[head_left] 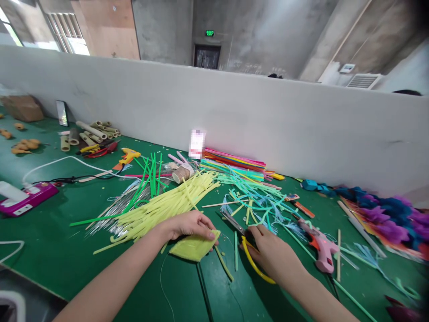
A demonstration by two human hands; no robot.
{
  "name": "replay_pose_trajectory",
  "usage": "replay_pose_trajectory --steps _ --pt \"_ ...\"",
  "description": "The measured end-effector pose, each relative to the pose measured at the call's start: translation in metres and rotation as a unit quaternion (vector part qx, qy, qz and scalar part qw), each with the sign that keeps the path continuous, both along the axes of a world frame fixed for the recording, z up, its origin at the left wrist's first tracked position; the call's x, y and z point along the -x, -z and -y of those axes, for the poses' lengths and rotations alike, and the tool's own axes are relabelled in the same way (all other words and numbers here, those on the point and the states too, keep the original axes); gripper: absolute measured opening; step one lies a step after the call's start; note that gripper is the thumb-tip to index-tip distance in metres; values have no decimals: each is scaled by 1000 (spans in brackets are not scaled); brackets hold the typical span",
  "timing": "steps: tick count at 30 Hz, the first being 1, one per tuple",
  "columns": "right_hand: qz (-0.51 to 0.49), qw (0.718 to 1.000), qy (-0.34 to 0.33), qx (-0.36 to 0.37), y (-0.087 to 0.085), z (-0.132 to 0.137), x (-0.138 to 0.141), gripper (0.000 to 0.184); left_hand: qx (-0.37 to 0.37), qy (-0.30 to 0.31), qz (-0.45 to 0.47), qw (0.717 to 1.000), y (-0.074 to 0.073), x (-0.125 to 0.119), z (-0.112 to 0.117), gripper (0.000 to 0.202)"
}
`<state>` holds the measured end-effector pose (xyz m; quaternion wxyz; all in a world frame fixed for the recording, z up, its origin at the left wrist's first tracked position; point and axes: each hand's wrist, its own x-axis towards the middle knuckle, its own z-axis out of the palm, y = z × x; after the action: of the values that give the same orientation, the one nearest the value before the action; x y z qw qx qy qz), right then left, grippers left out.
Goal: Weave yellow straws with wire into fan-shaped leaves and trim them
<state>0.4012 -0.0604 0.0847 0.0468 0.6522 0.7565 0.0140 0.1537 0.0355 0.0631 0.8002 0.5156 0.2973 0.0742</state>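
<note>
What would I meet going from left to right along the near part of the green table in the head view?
Magenta power strip → left hand, holding a yellow fuzzy piece → right hand, gripping yellow-handled scissors → pink glue gun → pile of coloured feathers.

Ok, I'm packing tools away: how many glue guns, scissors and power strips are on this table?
Glue guns: 2 (yellow glue gun, pink glue gun)
Scissors: 1 (yellow-handled scissors, right hand)
Power strips: 1 (pink power strip)
Total: 4
Red-handled tools far left: too small to name.
</note>
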Motion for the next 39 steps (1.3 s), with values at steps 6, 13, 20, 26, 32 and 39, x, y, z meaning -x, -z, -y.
replay_pose_trajectory --steps 6,13,20,26,32,39 --pt "-147 986 -28 -79 -15 3 22 24 13 -35 6 999 -4 -4 5 35" --pt "-446 895 -3 -2 -8 2 63 21 -56 -47 -10 997 -3 -8 8 34" --pt "-625 764 91 135 22 -7 63 36 -178 -60 -36 981 3 -9 5 28" --pt "-670 715 92 180 21 -7 63 39 -196 -60 -51 977 5 -12 5 30" --pt "-739 655 124 98 10 -11 51 34 -167 -83 -43 982 -10 -2 3 43" --pt "-794 583 172 17 3 -18 24 32 -83 -162 -31 983 -8 9 -8 61"
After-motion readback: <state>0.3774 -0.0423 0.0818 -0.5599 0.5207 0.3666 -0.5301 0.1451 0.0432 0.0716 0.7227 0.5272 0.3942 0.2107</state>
